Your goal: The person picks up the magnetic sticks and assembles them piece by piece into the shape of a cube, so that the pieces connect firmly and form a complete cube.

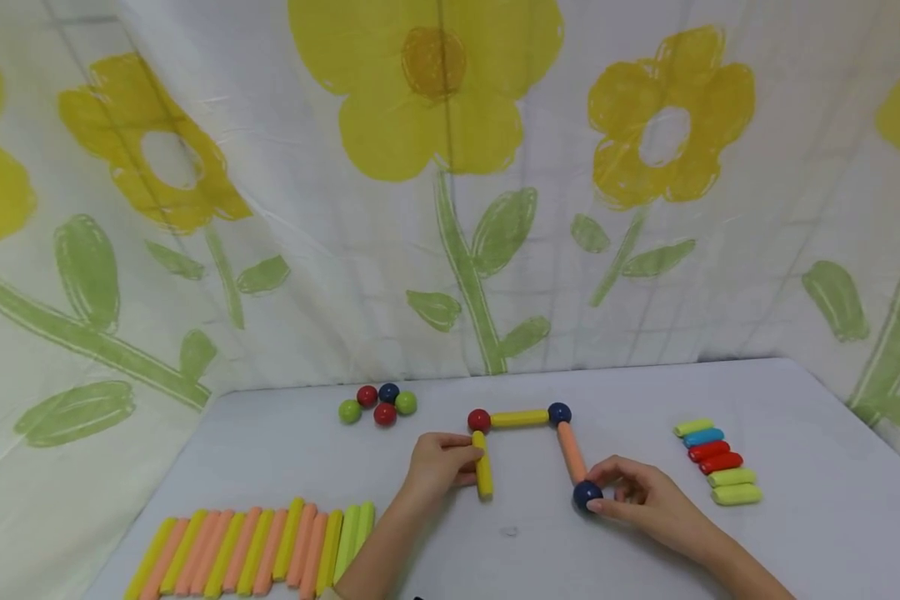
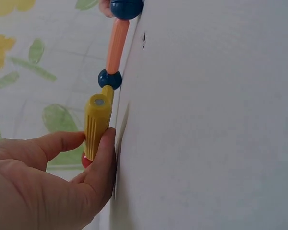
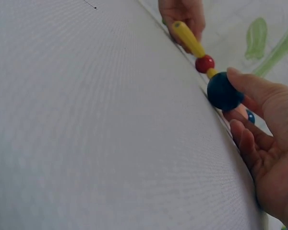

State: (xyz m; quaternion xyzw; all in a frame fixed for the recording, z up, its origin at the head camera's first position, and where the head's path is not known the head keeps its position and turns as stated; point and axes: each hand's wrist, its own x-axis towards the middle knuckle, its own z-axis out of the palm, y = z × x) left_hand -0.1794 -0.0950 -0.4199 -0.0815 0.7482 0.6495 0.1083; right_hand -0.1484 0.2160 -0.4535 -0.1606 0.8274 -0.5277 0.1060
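Between its thumb and fingers, my left hand [image 1: 438,468] pinches a ridged yellow rod [image 1: 484,479], whose far end meets a red ball [image 1: 479,420]. A small silvery disc shows on the rod's near end in the left wrist view. From the red ball, another yellow rod [image 1: 520,418] runs right to a dark blue ball [image 1: 559,413]. A peach rod [image 1: 572,452] leads from there toward me, ending at a second dark blue ball [image 3: 224,91]. My right hand [image 1: 648,505] grips that ball with thumb and fingertips. Together the pieces outline three sides of a square, lying on the white table.
Several loose balls [image 1: 385,414], red, green and blue, sit at the back left. A row of yellow, peach and green rods [image 1: 258,550] lies at the front left. Several short rods [image 1: 720,462] line the right side. A flowered curtain [image 1: 390,250] hangs behind the table [image 1: 540,558].
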